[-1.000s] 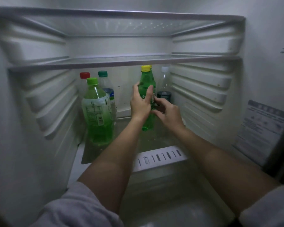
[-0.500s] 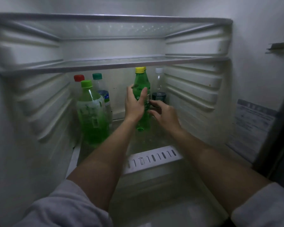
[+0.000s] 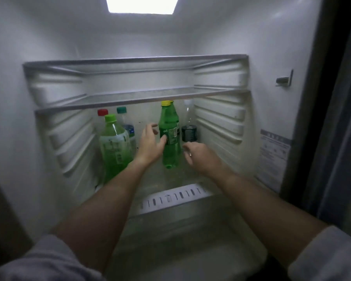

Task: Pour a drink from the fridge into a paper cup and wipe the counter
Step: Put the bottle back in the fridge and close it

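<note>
White fridge (image 3: 272,47), light on, 2 glass shelves (image 3: 140,97) over the bottle shelf (image 3: 170,180). Left hand (image 3: 150,146) loosely spread, thumb touching green bottle (image 3: 169,126); right hand (image 3: 199,157) slack just beside it, gripping nothing.

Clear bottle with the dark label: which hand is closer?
Right. The right hand hovers just in front of the clear dark-labelled bottle; the left hand is beyond the green yellow-capped bottle.

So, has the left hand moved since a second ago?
Yes: the left hand opened and drew left off the yellow-capped bottle, toward the lime-capped bottle.
</note>
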